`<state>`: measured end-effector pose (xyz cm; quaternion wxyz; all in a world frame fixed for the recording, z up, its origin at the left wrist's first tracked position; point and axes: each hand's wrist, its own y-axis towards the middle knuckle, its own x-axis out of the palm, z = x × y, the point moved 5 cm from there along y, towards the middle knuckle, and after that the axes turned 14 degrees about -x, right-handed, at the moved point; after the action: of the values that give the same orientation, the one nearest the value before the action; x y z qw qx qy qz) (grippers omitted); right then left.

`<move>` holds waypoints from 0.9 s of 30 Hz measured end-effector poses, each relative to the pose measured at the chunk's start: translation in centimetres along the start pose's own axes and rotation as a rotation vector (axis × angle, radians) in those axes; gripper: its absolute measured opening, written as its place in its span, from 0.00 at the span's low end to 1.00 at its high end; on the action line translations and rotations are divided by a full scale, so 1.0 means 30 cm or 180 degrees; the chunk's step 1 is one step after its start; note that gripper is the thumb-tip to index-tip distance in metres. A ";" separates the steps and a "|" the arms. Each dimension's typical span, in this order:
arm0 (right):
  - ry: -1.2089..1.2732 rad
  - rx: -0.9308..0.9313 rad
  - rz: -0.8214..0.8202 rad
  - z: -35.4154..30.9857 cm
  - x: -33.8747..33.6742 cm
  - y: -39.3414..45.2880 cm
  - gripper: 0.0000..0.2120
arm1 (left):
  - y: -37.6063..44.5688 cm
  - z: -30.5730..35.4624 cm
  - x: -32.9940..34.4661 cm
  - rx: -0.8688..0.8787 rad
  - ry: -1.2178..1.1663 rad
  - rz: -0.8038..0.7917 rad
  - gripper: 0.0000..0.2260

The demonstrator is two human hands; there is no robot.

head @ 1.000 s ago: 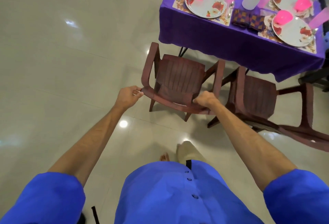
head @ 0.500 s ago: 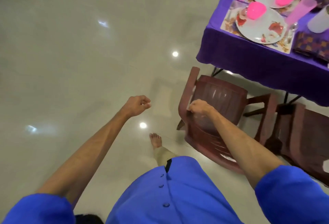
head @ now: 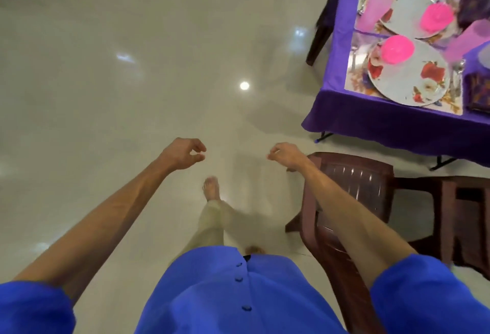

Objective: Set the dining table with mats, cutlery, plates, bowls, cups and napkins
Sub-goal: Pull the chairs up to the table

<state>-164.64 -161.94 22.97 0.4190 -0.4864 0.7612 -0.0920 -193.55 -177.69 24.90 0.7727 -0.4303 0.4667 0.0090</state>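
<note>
Pale tiled floor (head: 119, 95) ahead; the table (head: 397, 127) looks fully laid. Your left hand (head: 183, 154) and right hand (head: 286, 154) hang loosely curled, gripping nothing; probably check remaining settings next.

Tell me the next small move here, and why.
Probably keep walking around the table's corner to check the far places. Both the left hand and right hand hang free with no grip, the chair sits by the table, and the near plates already carry pink bowls.
</note>
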 end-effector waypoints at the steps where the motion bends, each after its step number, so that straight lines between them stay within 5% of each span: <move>1: 0.0129 0.0080 0.0048 -0.023 -0.042 0.054 0.20 | 0.087 0.015 -0.080 0.0137 0.0126 -0.0044 0.08; 6: 0.0037 0.0304 0.0090 -0.120 -0.265 0.374 0.32 | 0.481 0.116 -0.482 0.0538 0.0272 0.0064 0.05; 11: 0.0470 0.0712 0.0919 -0.181 -0.539 0.631 0.18 | 0.834 0.265 -0.877 0.0846 0.0035 0.0124 0.05; 19: 0.0803 0.1147 0.1128 -0.158 -0.906 1.087 0.14 | 1.438 0.549 -1.295 0.1350 0.0044 -0.0354 0.08; 27: 0.1196 0.1277 0.1360 -0.122 -1.429 1.717 0.12 | 2.088 0.902 -1.803 0.1653 0.0364 -0.0179 0.05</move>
<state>-193.94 -101.60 20.59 0.3686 -0.1986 0.8764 -0.2380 -230.77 -99.06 28.46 0.8295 -0.2302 0.4841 -0.1569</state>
